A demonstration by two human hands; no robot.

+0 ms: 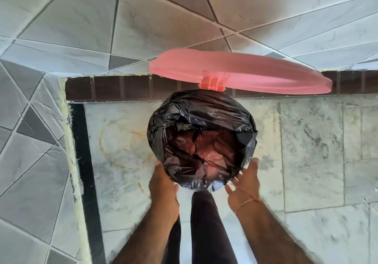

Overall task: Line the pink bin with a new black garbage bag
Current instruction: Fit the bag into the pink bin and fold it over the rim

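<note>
The pink bin stands on the floor in a wall corner, its round pink lid (235,73) swung up on its hinge (211,85). A black garbage bag (204,110) lies inside and is folded out over the whole rim, hiding the bin's walls. Pink shows faintly through the thin plastic at the bottom. My left hand (163,184) presses on the bag's outer fold at the near left rim, its fingers tucked out of sight. My right hand (243,184) is at the near right rim with fingers spread, just touching the bag's edge.
Tiled walls (102,28) close in behind and on the left, with a dark brick skirting (114,88) at the base. The marble floor (317,151) extends to the right. My dark trouser leg (206,227) is directly below the bin.
</note>
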